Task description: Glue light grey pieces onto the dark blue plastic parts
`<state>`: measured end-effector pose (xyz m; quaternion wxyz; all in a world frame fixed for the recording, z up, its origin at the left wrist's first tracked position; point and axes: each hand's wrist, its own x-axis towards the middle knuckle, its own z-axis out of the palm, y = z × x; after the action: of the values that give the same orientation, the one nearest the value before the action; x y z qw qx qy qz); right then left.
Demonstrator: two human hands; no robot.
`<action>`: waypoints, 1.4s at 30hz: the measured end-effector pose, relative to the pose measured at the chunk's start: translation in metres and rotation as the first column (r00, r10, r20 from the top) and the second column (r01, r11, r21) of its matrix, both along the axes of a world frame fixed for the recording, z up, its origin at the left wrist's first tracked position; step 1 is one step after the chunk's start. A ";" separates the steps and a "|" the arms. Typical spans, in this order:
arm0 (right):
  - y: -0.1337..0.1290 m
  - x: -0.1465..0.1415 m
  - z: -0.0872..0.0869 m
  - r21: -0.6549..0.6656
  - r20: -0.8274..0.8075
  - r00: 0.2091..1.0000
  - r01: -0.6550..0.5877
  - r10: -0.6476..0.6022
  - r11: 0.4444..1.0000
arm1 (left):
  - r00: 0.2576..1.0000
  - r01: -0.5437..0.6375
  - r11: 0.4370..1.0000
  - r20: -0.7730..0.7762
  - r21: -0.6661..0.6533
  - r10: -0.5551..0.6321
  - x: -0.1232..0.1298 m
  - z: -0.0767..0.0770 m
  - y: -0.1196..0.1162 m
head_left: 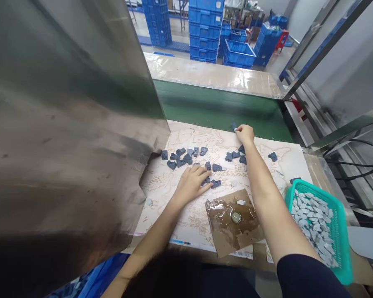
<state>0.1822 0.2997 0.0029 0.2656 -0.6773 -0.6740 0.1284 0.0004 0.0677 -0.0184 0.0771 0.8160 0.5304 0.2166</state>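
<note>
The right hand [244,135] pinches a blue piece [234,126] at the paper sheet's [294,159] far edge. The open left hand [191,185] lies among more pieces [187,159].

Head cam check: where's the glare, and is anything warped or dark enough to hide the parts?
In the head view, glare streaks the glossy far shelf; the steel panel throws smeared reflections and falls to near black at its bottom; wide-angle bending skews the frame's edges; the dark parts stay sharp enough to tell apart.

Stacked blue plastic crates [204,29] stand beyond a green conveyor belt [217,108], with a steel panel [65,124] at left.
</note>
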 end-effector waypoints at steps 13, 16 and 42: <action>-0.217 0.157 0.065 -0.128 0.396 0.917 0.003 0.048 0.992 | 0.915 -0.073 0.987 0.383 -0.146 0.124 -0.001 -0.007 -0.008; -0.257 0.179 0.044 -0.313 0.432 0.900 0.084 0.062 0.946 | 0.859 -0.086 0.990 0.496 -0.108 0.128 0.005 -0.009 -0.009; -0.259 0.185 0.018 -0.037 0.025 0.993 0.113 -0.112 0.993 | 0.648 0.062 0.958 0.741 -0.279 0.173 0.033 -0.004 -0.025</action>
<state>0.3669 0.0409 0.0213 0.2519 -0.7206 -0.6351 0.1182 0.0337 0.0428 -0.0226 0.3993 0.6139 0.4992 0.4632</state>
